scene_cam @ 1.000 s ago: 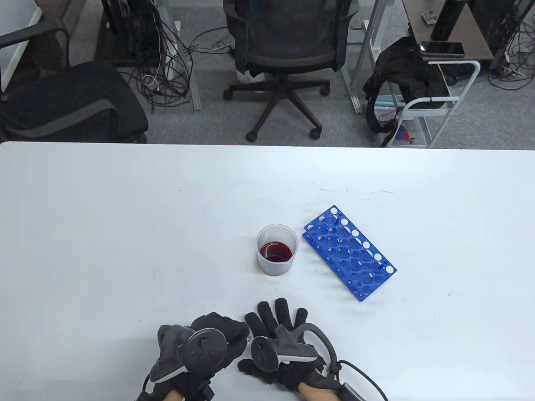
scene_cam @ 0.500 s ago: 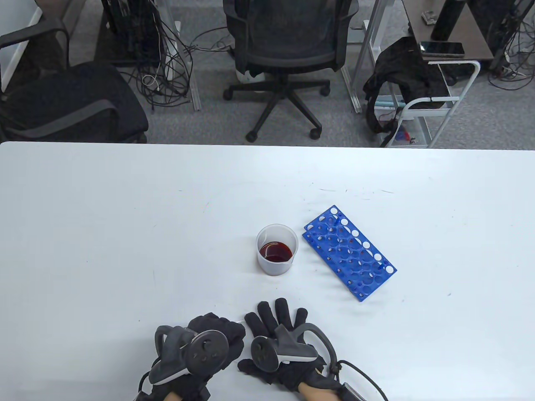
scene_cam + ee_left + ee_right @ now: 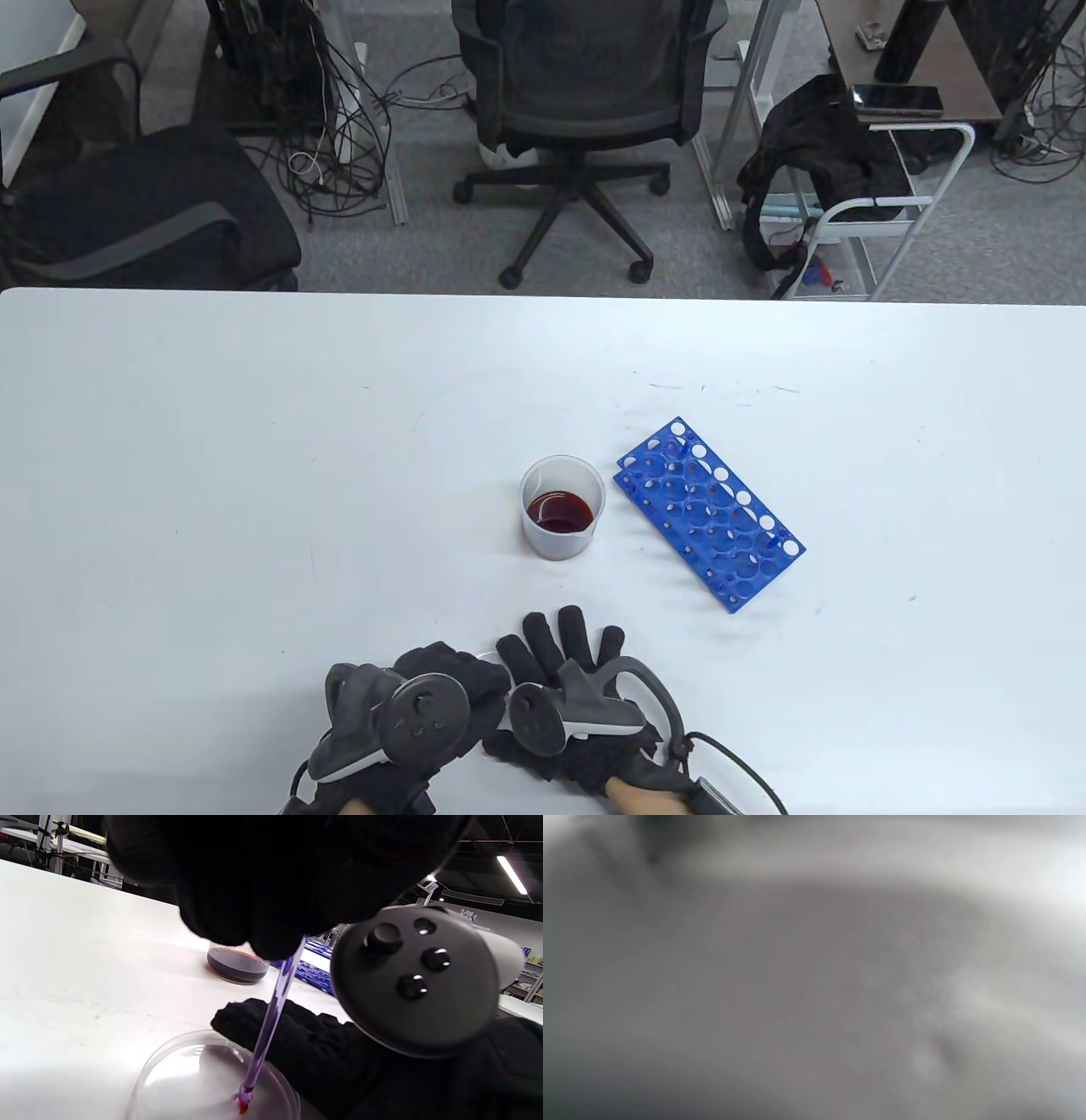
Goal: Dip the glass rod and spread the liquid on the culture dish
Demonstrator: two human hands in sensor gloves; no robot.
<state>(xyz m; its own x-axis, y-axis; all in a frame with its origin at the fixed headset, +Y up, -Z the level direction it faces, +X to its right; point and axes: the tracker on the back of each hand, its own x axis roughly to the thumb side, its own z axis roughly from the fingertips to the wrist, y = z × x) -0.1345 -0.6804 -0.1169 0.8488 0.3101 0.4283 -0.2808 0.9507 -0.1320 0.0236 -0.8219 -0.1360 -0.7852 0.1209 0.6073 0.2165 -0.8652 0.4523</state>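
My left hand [image 3: 450, 679] grips a clear glass rod [image 3: 269, 1022], seen in the left wrist view. Its red-tipped end touches the inside of a clear culture dish [image 3: 178, 1077] on the white table. In the table view the dish is almost wholly hidden under my hands. My right hand [image 3: 564, 658] lies flat on the table with fingers spread, right beside the dish; it also shows in the left wrist view [image 3: 305, 1052]. A plastic beaker [image 3: 562, 518] with dark red liquid stands further out on the table. The right wrist view is a grey blur.
A blue test tube rack [image 3: 708, 514] lies flat to the right of the beaker. The white table [image 3: 212, 475] stretches wide to the left and right. Office chairs and a cart stand beyond its far edge.
My left hand has shifted slightly back and forth over the dish, ending a little to the right. My right hand, the beaker and the rack have not moved.
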